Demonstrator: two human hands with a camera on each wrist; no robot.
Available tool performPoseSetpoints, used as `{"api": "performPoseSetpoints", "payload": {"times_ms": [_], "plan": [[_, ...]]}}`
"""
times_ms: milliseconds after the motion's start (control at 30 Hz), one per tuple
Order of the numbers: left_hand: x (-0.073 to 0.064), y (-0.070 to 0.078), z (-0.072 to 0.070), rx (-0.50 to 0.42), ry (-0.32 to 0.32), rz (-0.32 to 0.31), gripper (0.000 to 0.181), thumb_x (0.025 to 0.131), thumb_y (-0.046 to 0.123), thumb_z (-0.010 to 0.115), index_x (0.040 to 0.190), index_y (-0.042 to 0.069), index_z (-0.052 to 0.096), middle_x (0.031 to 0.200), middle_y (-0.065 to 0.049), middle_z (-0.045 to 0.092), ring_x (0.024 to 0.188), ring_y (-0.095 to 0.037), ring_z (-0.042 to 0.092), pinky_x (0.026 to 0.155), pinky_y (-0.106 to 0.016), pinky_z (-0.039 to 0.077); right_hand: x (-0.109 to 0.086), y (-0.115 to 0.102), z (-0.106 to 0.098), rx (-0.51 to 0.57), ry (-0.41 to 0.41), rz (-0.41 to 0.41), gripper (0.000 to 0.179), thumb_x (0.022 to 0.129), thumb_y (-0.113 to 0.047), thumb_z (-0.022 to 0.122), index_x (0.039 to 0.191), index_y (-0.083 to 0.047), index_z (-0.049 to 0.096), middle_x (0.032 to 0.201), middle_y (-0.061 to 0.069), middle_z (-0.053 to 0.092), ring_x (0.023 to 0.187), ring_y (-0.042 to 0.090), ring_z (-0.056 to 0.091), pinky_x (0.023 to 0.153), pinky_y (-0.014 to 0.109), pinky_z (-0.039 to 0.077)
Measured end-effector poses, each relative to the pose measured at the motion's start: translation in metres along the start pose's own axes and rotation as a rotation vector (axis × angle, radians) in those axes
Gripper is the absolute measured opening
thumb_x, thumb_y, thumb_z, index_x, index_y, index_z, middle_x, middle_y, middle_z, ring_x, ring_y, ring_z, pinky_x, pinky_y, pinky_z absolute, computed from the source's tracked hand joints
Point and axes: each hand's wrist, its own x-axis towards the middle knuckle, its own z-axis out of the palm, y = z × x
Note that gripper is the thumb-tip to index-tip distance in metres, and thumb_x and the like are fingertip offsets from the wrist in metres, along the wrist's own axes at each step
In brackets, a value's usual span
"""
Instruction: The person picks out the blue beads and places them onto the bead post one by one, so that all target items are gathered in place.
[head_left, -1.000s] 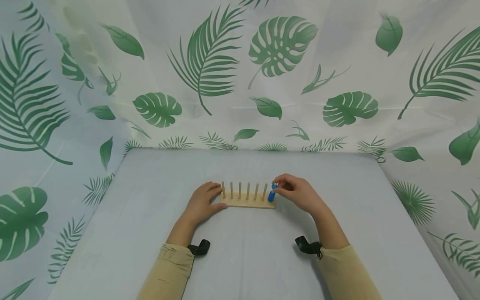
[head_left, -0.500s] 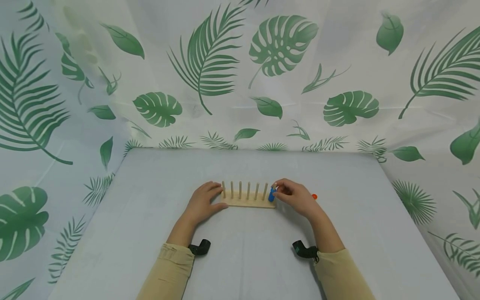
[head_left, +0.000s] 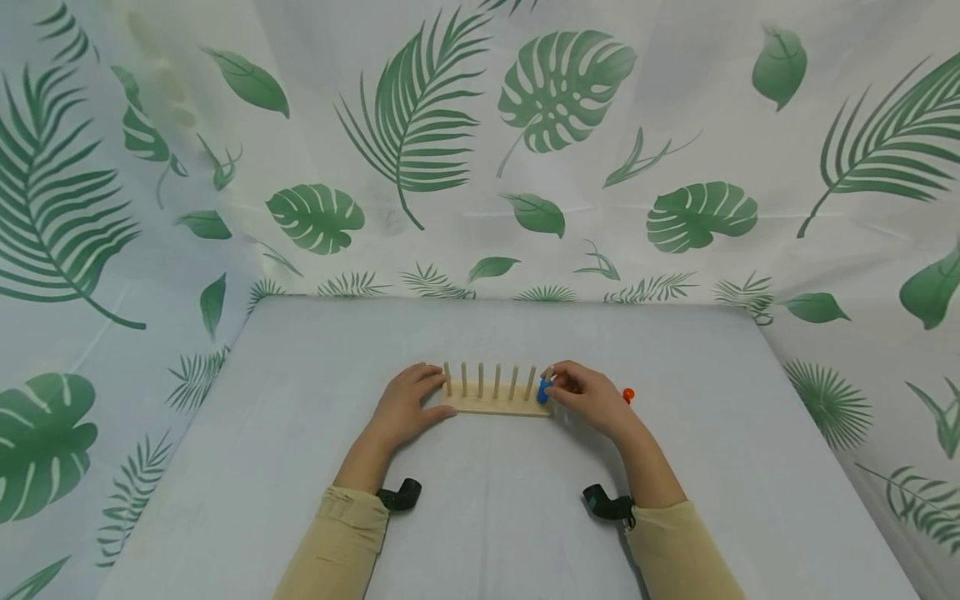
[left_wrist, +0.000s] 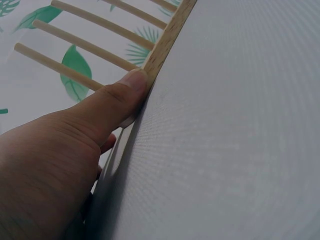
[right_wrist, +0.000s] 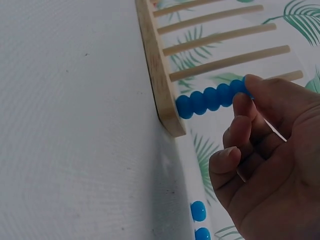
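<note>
A wooden peg board (head_left: 495, 407) with a row of upright pegs stands on the table. My left hand (head_left: 408, 402) grips its left end, the thumb (left_wrist: 125, 87) along the front edge and the other fingers mostly hidden behind. Blue beads (right_wrist: 212, 99) are stacked on the rightmost peg, touching one another up from the base. At the top of that stack, my right hand (head_left: 591, 396) pinches a blue bead (right_wrist: 237, 87) between thumb and forefinger, with the peg's tip sticking out beyond it. The right hand's other fingers are curled and hold nothing. The remaining pegs carry no beads.
Loose blue beads (right_wrist: 198, 211) lie on the table to the right of the board, hidden by the right hand in the head view. Red beads (head_left: 628, 394) lie just beyond the right wrist. A leaf-printed curtain (head_left: 450, 167) hangs behind the table (head_left: 487, 500).
My right hand has moved slightly down and left, bringing the bead from the peg's upper part onto the stack. Red beads have come into sight beside the right wrist. The left hand stays put.
</note>
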Motion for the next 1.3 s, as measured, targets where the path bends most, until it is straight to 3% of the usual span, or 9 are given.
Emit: {"api": "performPoseSetpoints", "payload": {"times_ms": [500, 900, 1300], "plan": [[0.0, 0.001, -0.001, -0.001, -0.005, 0.001, 0.066, 0.085, 0.05, 0.073, 0.138, 0.013, 0.059, 0.145, -0.006, 0.053, 0.144, -0.031, 0.038, 0.121, -0.048, 0.032, -0.002, 0.001, -0.006, 0.002, -0.008, 0.0, 0.028, 0.095, -0.023, 0.069, 0.122, -0.019, 0.063, 0.094, 0.002, 0.062, 0.08, 0.016, 0.054, 0.061, 0.025, 0.048], [-0.001, 0.003, -0.003, -0.015, -0.009, -0.014, 0.065, 0.085, 0.049, 0.074, 0.137, 0.013, 0.06, 0.145, -0.005, 0.053, 0.144, -0.03, 0.038, 0.121, -0.049, 0.032, -0.004, 0.009, -0.043, -0.043, -0.002, 0.031, 0.032, 0.097, -0.031, 0.065, 0.125, -0.015, 0.064, 0.095, 0.004, 0.061, 0.075, 0.019, 0.054, 0.056, 0.027, 0.049], [-0.001, 0.002, -0.002, -0.019, -0.005, -0.016, 0.064, 0.085, 0.049, 0.074, 0.137, 0.013, 0.06, 0.145, -0.005, 0.053, 0.145, -0.03, 0.037, 0.121, -0.049, 0.032, 0.002, 0.031, -0.072, -0.069, -0.066, 0.126, 0.038, 0.097, -0.038, 0.063, 0.125, -0.013, 0.063, 0.104, 0.009, 0.063, 0.086, 0.028, 0.057, 0.07, 0.035, 0.054]]}}
